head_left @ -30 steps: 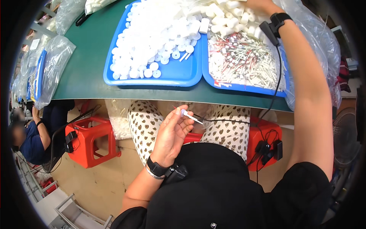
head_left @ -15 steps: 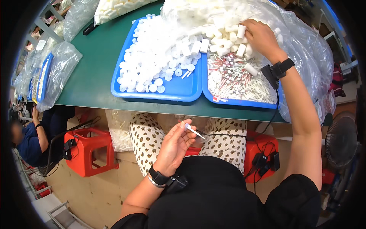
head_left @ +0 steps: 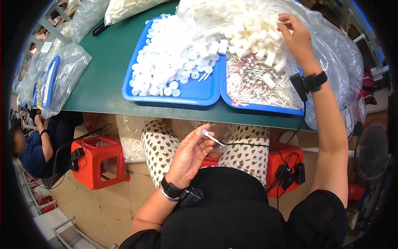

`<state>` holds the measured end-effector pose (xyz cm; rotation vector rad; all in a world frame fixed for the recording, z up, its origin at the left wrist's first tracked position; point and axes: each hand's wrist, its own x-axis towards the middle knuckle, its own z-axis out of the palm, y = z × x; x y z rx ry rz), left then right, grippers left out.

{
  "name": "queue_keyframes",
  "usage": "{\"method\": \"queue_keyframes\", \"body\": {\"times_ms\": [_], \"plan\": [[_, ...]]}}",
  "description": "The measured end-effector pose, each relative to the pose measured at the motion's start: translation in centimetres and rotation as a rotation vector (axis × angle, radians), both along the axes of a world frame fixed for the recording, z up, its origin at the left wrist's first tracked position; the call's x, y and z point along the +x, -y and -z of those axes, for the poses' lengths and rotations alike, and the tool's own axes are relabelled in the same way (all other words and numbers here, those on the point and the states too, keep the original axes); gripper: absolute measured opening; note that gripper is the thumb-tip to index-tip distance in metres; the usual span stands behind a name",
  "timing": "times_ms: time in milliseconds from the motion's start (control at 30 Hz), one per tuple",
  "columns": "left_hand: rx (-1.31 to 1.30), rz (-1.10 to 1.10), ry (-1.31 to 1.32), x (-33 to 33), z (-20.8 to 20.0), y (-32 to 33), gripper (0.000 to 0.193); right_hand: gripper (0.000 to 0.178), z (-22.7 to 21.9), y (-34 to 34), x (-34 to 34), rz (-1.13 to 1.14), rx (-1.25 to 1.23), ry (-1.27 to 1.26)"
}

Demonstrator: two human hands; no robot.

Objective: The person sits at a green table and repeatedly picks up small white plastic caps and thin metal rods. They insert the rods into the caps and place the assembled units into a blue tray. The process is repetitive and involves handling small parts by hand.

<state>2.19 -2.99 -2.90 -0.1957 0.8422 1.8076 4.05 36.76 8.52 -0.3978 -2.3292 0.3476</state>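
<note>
My left hand (head_left: 191,151), above my lap, pinches a thin white rod with a round pale cap (head_left: 212,137) at its upper end. The rod points down to the right. My right hand (head_left: 297,39) reaches over the far right, its thumb and fingers bent together beside a heap of white foam cylinders (head_left: 248,38). Whatever lies between those fingertips is pale and hard to make out. Under the heap, a blue tray (head_left: 265,108) holds many thin white and reddish rods (head_left: 259,89). Another blue tray (head_left: 186,97) to its left is piled with translucent round caps (head_left: 166,58).
Both trays stand on a green table (head_left: 97,70). Clear plastic bags (head_left: 336,54) bulge along the right side, with more bags at left. Red stools (head_left: 97,159) stand below, and a cable (head_left: 248,145) crosses my lap. A person (head_left: 33,153) sits at far left; a fan (head_left: 371,149) stands at right.
My right hand has moved right and slightly farther from me, off the near cylinders; several of them have shifted. My left hand stays nearly in place, still holding the rod.
</note>
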Motion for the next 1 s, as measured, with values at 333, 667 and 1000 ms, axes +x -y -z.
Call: {"method": "queue_keyframes", "body": {"times_ms": [333, 667, 1000], "plan": [[0.288, -0.037, -0.278, 0.5, -2.9, -0.1, 0.043, 0.022, 2.1, 21.2, 8.2, -0.445, -1.124, 0.16], [0.042, 0.055, -0.583, 1.6, -1.5, -0.4, 0.036, 0.028, 5.5, 23.0, 10.3, -0.369, -1.153, 0.485], [0.054, 0.132, -0.413, 1.0, -0.8, 0.0, 0.035, 0.022, 7.0, 23.3, 10.4, -0.447, -1.557, 0.533]]}}
